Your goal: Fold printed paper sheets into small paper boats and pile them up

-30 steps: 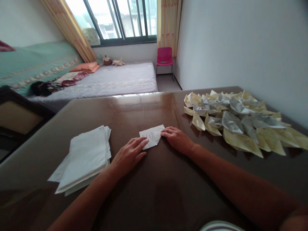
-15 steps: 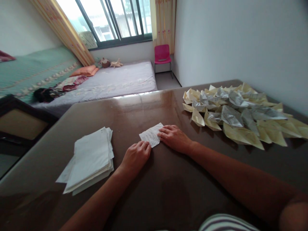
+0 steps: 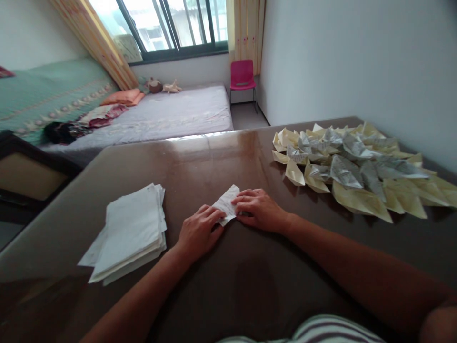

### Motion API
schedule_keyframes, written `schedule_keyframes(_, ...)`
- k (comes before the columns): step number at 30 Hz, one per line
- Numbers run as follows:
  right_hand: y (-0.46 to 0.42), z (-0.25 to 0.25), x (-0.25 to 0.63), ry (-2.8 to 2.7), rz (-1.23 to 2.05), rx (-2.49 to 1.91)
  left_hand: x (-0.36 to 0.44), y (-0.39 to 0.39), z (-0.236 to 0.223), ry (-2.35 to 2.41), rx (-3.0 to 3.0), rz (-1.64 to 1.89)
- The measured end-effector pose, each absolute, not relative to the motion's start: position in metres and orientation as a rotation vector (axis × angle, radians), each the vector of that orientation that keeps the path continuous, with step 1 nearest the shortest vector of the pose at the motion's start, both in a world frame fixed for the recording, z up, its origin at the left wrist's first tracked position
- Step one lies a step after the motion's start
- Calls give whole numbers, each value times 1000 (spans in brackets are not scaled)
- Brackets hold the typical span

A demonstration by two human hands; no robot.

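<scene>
A small folded piece of printed white paper point(image 3: 227, 200) lies on the brown glossy table point(image 3: 200, 300) between my hands. My left hand point(image 3: 200, 231) grips its near left edge, fingertips on top and the thumb low beside it. On the right side, the bent fingers of my right hand point(image 3: 262, 210) hold the paper down and cover part of it. The paper's underside and the layers beneath my fingers are hidden.
A stack of white sheets point(image 3: 132, 224) lies to the left, its edges uneven. Several folded paper boats point(image 3: 346, 171), yellowish and grey-white, are crowded together at the right by the wall. Beyond the table are a bed point(image 3: 193, 112) and a pink chair point(image 3: 243, 76).
The paper has gone from a wider, flat shape to a narrower folded one. My left fingers curled over its near edge, then flattened out; my right hand has moved further over it.
</scene>
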State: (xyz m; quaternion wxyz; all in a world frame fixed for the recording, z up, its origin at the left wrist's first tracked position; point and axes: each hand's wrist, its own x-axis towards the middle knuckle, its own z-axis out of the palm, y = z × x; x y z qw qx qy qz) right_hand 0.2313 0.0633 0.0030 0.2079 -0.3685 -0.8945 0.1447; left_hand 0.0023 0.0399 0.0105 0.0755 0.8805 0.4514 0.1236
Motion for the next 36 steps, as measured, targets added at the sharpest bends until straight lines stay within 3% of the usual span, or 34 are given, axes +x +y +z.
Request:
schedule_keyframes(8,63,-3,222,-2357,478,-1192,-1,58,-3,1551,2274,487)
schedule_keyframes(19,59,-4,210,-2314,445,-1323,13,59,-4,1754,2326,463)
schedule_keyframes(36,59,-5,207,-2311,423,-1380,11,55,-4,1696,2534,519)
